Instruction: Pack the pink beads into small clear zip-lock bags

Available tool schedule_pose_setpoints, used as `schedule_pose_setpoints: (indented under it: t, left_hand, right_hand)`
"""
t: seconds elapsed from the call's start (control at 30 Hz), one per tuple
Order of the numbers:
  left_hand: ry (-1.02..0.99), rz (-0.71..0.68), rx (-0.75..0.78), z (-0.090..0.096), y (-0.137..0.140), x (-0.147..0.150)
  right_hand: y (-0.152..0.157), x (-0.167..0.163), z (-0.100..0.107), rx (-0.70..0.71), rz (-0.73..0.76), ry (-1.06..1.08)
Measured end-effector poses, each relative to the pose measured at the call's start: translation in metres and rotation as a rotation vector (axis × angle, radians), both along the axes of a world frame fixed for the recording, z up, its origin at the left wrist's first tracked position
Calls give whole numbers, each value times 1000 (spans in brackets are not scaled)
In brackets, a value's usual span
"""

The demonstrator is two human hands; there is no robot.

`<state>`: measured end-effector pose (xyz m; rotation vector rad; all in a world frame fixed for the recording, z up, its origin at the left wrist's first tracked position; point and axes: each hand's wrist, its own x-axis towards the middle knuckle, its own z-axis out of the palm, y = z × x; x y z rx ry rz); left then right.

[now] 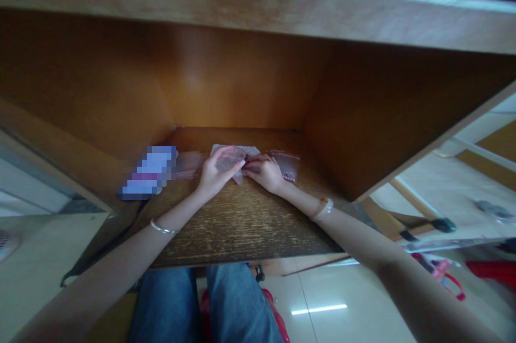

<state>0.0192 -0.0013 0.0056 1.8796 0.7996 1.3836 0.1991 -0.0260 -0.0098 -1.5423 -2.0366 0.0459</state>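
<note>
My left hand (215, 171) is curved over a pale sheet (253, 149), its thumb reaching to the fingertips of my right hand (266, 172). Where the fingertips meet, both hands pinch a small dark red piece (246, 159) that looks like a bead; its shape is mostly covered. Beside my right hand lies a clear plastic bag (291, 163), with several dark red beads (288, 177) at its lower edge. A second clear bag (189, 164) rests to the left of my left hand.
A phone (151, 171) with a blurred-out screen leans at the left of the worn wooden desk (226, 224). A dark cable (121, 233) runs from it past the front edge. Wooden walls enclose the desk, and a shelf edge (258, 7) crosses above. A ladder-like frame (415, 198) stands at right.
</note>
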Motion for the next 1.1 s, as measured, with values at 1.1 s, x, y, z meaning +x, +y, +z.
schedule_pose_setpoints:
  t: [1.1]
  left_hand:
    - [67,-77,52,4,-7,1]
  right_hand:
    - [-14,0,11,305,-172,274]
